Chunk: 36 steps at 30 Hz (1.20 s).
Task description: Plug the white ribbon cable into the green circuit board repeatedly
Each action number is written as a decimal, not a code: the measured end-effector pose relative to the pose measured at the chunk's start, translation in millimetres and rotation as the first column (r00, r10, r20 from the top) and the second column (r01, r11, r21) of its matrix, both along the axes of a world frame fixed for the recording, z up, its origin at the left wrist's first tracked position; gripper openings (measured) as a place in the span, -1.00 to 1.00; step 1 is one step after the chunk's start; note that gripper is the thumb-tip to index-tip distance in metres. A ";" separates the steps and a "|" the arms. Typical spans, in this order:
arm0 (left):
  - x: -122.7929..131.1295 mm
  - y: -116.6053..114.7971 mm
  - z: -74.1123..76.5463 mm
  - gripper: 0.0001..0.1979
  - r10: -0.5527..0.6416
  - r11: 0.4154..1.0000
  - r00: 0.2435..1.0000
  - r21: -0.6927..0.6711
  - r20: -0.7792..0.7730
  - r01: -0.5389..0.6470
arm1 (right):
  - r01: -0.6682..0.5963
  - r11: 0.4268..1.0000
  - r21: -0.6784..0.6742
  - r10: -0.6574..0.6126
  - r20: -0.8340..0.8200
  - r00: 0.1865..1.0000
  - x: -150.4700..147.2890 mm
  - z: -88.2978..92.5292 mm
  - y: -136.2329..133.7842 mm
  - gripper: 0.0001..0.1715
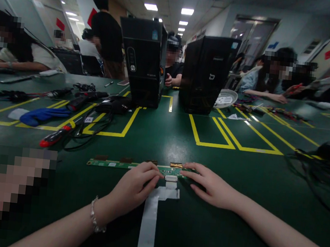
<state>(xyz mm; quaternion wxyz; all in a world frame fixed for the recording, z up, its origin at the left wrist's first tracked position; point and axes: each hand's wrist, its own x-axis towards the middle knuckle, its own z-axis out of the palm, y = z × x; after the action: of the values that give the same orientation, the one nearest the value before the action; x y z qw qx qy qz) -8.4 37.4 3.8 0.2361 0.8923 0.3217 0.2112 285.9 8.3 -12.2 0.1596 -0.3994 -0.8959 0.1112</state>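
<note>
Board, thin and green (122, 165), lies on the dark-green surface (214, 238); my right fingers (193, 176) spread loosely, my left fingers (152, 169) curl, grip unclear; tugging could crease the flat white ribbon cable (149, 220).

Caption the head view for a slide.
Left hand and right hand at a green circuit board, white ribbon cable on the table.
</note>
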 end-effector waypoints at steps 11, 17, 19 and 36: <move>-51.4 -44.6 7.8 -0.61 0.161 0.985 0.908 -0.002 -0.387 -0.175 | -0.032 0.996 0.077 0.031 0.006 0.999 -0.7 3.5 -1.9 -0.55; -104.1 -72.3 -35.1 -0.51 0.385 0.914 0.807 0.064 -0.448 -0.401 | -0.047 0.997 0.067 0.050 -0.045 0.998 1.1 0.5 0.8 -0.55; -114.9 -74.9 -51.0 -0.51 0.432 0.899 0.816 0.116 -0.384 -0.422 | -0.045 0.997 0.057 0.048 -0.057 0.997 -0.1 1.1 -0.3 -0.54; -96.5 -79.6 -50.3 -0.48 0.537 0.827 0.828 0.294 -0.160 -0.479 | -0.127 0.989 -0.073 0.127 -0.003 0.992 -35.8 8.1 -11.5 -0.50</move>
<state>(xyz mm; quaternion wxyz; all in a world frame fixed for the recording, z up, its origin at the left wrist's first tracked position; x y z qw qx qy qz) -105.0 -42.2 -46.5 0.0205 0.8138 0.5465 0.1967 250.1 -3.2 -4.0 0.1366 -0.3470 -0.9151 0.1532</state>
